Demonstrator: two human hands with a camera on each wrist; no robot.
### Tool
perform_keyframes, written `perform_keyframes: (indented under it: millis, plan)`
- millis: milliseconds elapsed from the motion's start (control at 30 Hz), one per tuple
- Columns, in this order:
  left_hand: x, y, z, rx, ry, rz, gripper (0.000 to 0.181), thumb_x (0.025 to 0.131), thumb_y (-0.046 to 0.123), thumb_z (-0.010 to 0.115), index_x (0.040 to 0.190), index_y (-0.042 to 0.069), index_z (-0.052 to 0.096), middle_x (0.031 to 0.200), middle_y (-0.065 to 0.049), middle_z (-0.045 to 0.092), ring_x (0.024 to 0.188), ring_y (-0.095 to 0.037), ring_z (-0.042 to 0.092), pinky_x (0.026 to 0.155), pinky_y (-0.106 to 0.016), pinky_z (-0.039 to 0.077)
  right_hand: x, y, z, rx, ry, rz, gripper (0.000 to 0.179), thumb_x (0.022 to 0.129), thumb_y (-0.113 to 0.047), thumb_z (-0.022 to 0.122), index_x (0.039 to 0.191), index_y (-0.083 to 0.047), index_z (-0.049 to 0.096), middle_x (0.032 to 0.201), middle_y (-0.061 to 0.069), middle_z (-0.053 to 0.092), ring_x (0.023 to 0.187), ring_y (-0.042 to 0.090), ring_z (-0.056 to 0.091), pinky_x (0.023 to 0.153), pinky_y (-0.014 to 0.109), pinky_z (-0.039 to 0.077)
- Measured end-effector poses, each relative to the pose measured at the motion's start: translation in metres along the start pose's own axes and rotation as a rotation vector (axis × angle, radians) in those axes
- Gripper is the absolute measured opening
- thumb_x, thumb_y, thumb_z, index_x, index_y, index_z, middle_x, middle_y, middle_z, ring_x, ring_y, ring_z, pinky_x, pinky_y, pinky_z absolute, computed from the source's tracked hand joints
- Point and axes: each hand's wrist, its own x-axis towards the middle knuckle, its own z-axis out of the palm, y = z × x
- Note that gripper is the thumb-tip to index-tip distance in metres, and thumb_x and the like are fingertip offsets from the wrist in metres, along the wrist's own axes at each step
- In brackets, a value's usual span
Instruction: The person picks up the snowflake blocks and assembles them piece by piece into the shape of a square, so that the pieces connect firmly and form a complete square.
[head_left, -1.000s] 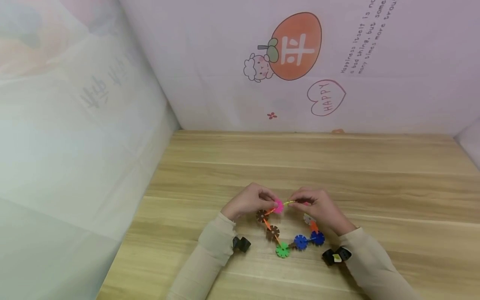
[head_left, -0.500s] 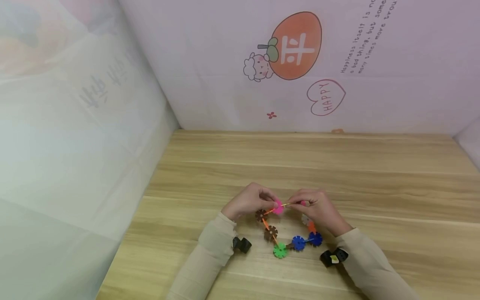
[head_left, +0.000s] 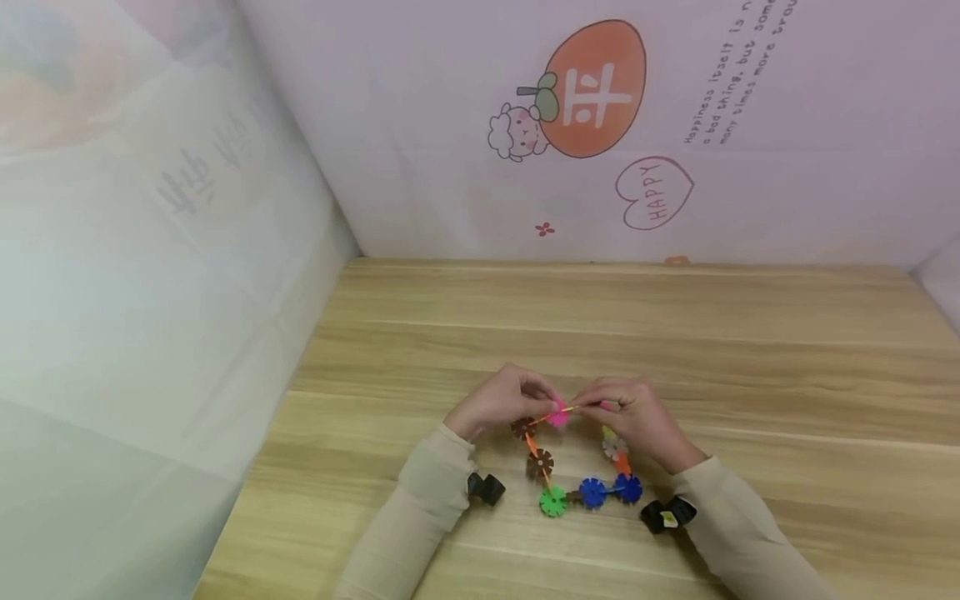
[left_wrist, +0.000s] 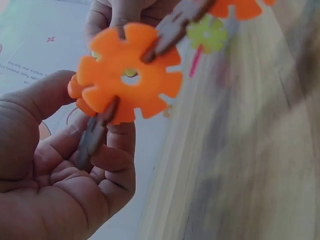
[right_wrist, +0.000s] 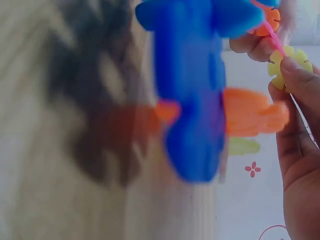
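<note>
Notched plastic discs hang linked in a loop between the two hands. In the head view my left hand (head_left: 504, 400) pinches the loop at a pink disc (head_left: 557, 417), on the upper left. My right hand (head_left: 633, 414) is just right of it, finger and thumb gripping a yellow disc (right_wrist: 277, 67), shown in the right wrist view with a pink disc (right_wrist: 273, 35) edge-on in it. Close to the left wrist camera is an orange disc (left_wrist: 102, 55) with brown discs slotted into it. Below the hands run brown (head_left: 540, 465), green (head_left: 553, 502), blue (head_left: 592, 493) and grey (head_left: 615, 447) discs.
A wood-grain table (head_left: 420, 317) lies under the hands. Behind it rises a pale printed cloth wall (head_left: 450, 167), and another cloth wall (head_left: 225, 333) stands at the left. Black wrist cameras (head_left: 667, 515) sit at both sleeves.
The lower part of the loop has swung slightly left and toward the person. The yellow disc has turned from a curved sliver to a thin edge overlapping the pink disc. Both hands stay nearly in place.
</note>
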Motion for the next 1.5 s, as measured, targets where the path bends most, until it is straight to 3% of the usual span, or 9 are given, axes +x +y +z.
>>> perform_keyframes:
  millis: [300,533,667,767,867,1067,1267,1500]
  plan:
    - [0.0,-0.002,0.003,0.05,-0.022,-0.013,0.027,0.082,0.044,0.067,0.103,0.026,0.069,0.102,0.011,0.067,0.097,-0.007,0.06,0.089,-0.034,0.048,-0.001,0.006,0.001,-0.028,-0.029,-0.062,0.023,0.073,0.009,0.072,0.089,-0.007,0.073,0.089,0.005,0.072,0.08,0.016,0.068,0.066,0.026,0.054]
    - [0.0,-0.001,0.006,0.004,-0.065,0.015,0.034,0.084,0.04,0.067,0.111,0.019,0.067,0.102,0.008,0.07,0.094,-0.007,0.064,0.087,-0.03,0.049,-0.006,0.031,0.007,-0.031,-0.025,-0.072,0.027,0.075,0.002,0.073,0.093,-0.019,0.072,0.092,-0.005,0.071,0.083,0.01,0.066,0.068,0.032,0.056]
    - [0.001,-0.001,0.008,0.035,-0.058,0.016,0.032,0.084,0.042,0.067,0.109,0.022,0.069,0.104,0.01,0.069,0.096,-0.005,0.062,0.086,-0.03,0.049,-0.008,0.039,0.006,-0.043,-0.039,-0.055,0.024,0.079,-0.006,0.073,0.095,-0.024,0.071,0.095,-0.009,0.069,0.085,0.006,0.065,0.07,0.029,0.055]
    - [0.001,0.0,0.008,0.049,-0.053,0.005,0.03,0.083,0.043,0.067,0.107,0.024,0.069,0.103,0.011,0.069,0.095,-0.006,0.062,0.086,-0.031,0.049,-0.01,0.042,0.003,-0.044,-0.066,0.026,0.022,0.081,-0.008,0.072,0.098,-0.021,0.071,0.099,-0.008,0.068,0.087,0.006,0.064,0.073,0.027,0.055]
    - [0.001,0.0,0.008,0.05,-0.046,-0.007,0.029,0.083,0.043,0.067,0.105,0.024,0.069,0.1,0.011,0.069,0.092,-0.006,0.063,0.083,-0.029,0.05,-0.014,0.045,-0.003,-0.036,-0.097,0.166,0.021,0.083,-0.01,0.07,0.103,-0.015,0.069,0.103,-0.004,0.068,0.09,0.009,0.064,0.079,0.027,0.054]
    - [0.001,0.001,0.008,0.073,-0.033,-0.013,0.027,0.084,0.042,0.067,0.104,0.025,0.07,0.099,0.013,0.068,0.092,-0.004,0.061,0.08,-0.026,0.05,-0.021,0.055,-0.014,-0.072,-0.121,0.387,0.027,0.088,-0.023,0.065,0.112,-0.009,0.065,0.107,0.004,0.067,0.097,0.019,0.063,0.084,0.035,0.052]
    - [0.001,0.001,0.008,0.093,-0.035,-0.014,0.028,0.083,0.044,0.066,0.104,0.026,0.07,0.1,0.013,0.068,0.094,-0.003,0.061,0.083,-0.026,0.049,-0.023,0.06,-0.02,-0.107,-0.117,0.452,0.034,0.09,-0.03,0.062,0.112,-0.004,0.063,0.102,0.007,0.069,0.092,0.02,0.064,0.08,0.037,0.052]
    - [0.003,-0.001,0.009,0.115,-0.041,-0.012,0.028,0.084,0.045,0.065,0.105,0.027,0.069,0.105,0.014,0.067,0.097,-0.004,0.059,0.083,-0.027,0.049,-0.019,0.056,-0.022,-0.106,-0.196,0.522,0.045,0.088,-0.04,0.063,0.116,-0.004,0.061,0.101,0.007,0.068,0.091,0.019,0.063,0.076,0.034,0.052]
